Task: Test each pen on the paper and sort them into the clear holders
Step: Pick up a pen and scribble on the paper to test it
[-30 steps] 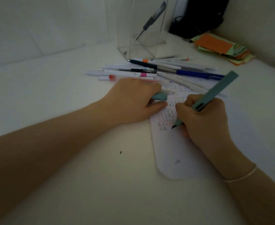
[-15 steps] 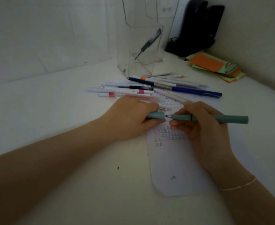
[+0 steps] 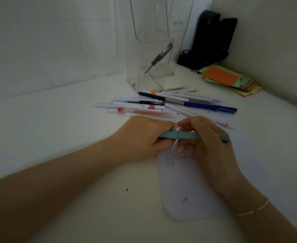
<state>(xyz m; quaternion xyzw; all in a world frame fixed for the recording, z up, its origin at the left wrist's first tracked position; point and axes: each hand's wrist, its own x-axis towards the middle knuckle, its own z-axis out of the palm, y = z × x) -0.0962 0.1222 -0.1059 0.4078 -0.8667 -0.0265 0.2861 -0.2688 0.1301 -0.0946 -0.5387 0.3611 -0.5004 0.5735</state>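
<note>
Head view: we judge capping; left hand [image 3: 144, 137] pinches the cap [image 3: 168, 135], right hand [image 3: 205, 141] grips the teal pen [image 3: 189, 135]; next, far clear holder [image 3: 153, 55].

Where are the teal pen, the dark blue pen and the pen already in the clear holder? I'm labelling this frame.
teal pen [image 3: 188, 135]: head view, mid barrel between the hands.
dark blue pen [image 3: 210, 107]: head view, barrel.
pen in the clear holder [image 3: 159, 57]: head view, its dark middle.

- Left hand [image 3: 144, 135]: fingers curled, gripping cap end of teal pen [image 3: 188, 135].
- Right hand [image 3: 207, 139]: fingers curled round pen barrel, just beside left.
</note>
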